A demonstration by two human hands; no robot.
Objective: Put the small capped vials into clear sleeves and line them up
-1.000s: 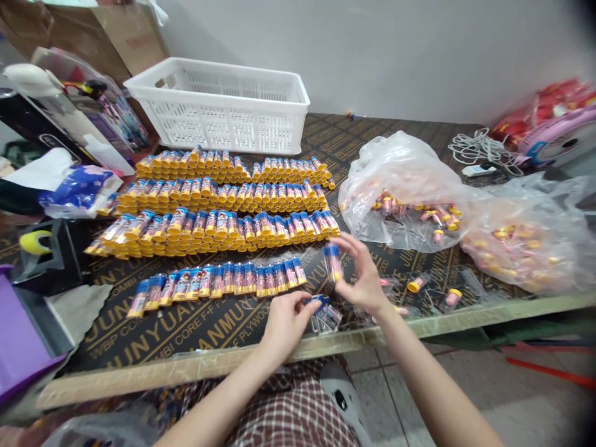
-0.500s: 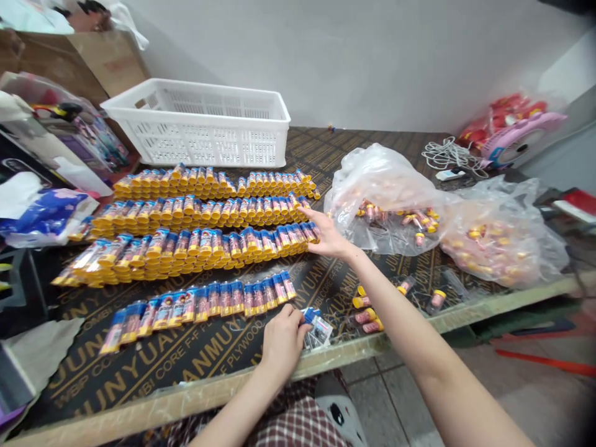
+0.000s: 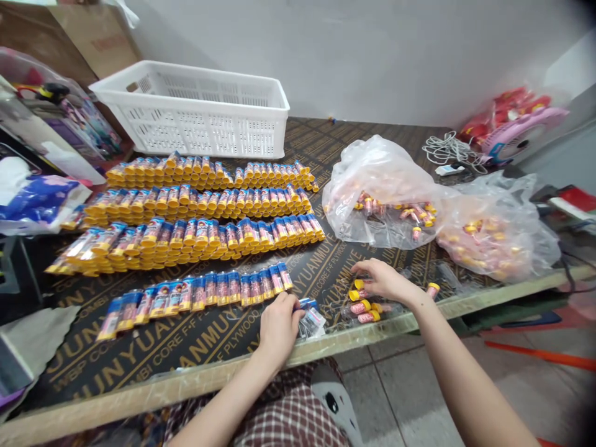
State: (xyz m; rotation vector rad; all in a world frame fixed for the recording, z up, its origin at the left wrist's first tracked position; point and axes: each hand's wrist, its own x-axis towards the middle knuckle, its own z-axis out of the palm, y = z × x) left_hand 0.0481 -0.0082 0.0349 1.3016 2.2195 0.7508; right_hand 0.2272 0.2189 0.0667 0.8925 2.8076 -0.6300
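Several stacked rows of small tubes (image 3: 200, 239) with blue tops and yellow ends lie across the table. Nearer the front edge is a single row of the same tubes (image 3: 186, 295). My left hand (image 3: 279, 316) rests at that row's right end, fingers closed beside a small pile of clear and blue wrappers (image 3: 311, 320); what it holds, if anything, is hidden. My right hand (image 3: 379, 279) hovers with bent, parted fingers over a few loose pink tubes with yellow caps (image 3: 361, 307), and nothing shows in its grasp.
A white plastic basket (image 3: 200, 127) stands at the back. Clear bags (image 3: 377, 180) of capped pink tubes lie on the right, near a white cable (image 3: 454, 152) and a pink fan (image 3: 521, 139). Packages (image 3: 40, 202) crowd the left side.
My right hand has left the right end of the stacked rows and moved toward the front edge, over the loose pink tubes. My left hand remains by the wrappers. The view has shifted slightly.
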